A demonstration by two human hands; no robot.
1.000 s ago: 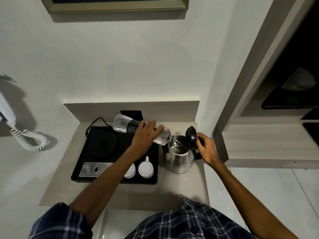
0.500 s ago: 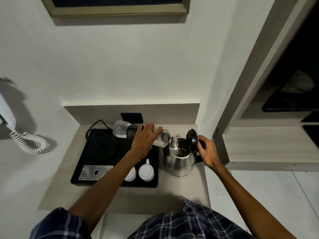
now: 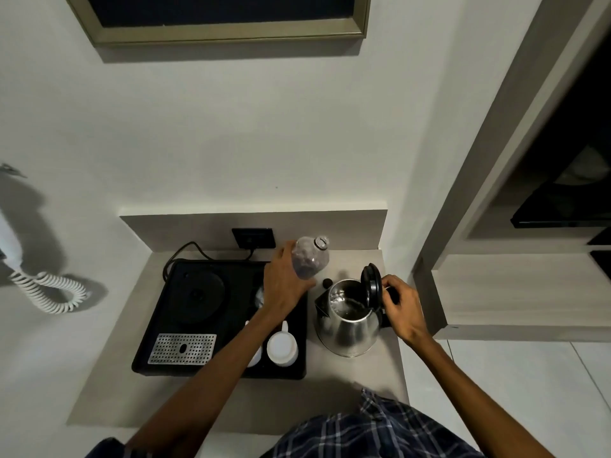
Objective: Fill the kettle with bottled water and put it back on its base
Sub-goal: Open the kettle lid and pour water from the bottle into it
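A steel kettle (image 3: 347, 328) stands on the counter to the right of the black tray, its black lid (image 3: 371, 285) tipped up and water glinting inside. My right hand (image 3: 401, 305) grips the kettle's handle on its right side. My left hand (image 3: 286, 285) holds a clear plastic bottle (image 3: 310, 259) upright, mouth up and uncapped, behind and left of the kettle. The round black kettle base (image 3: 200, 294) sits bare on the tray's back left. A small dark bottle cap (image 3: 327, 283) lies on the counter by the kettle's spout.
The black tray (image 3: 155, 361) carries a perforated metal drip grate (image 3: 182, 348) and two white cups (image 3: 282, 348). A power cord runs to a wall socket (image 3: 254, 238). A corded white handset (image 3: 43, 289) hangs at left. Shelving (image 3: 515, 292) borders the counter's right.
The bottle was tilted with its mouth over the kettle, pouring. My left hand has now swung it upright and away to the back left. My right hand stays on the handle.
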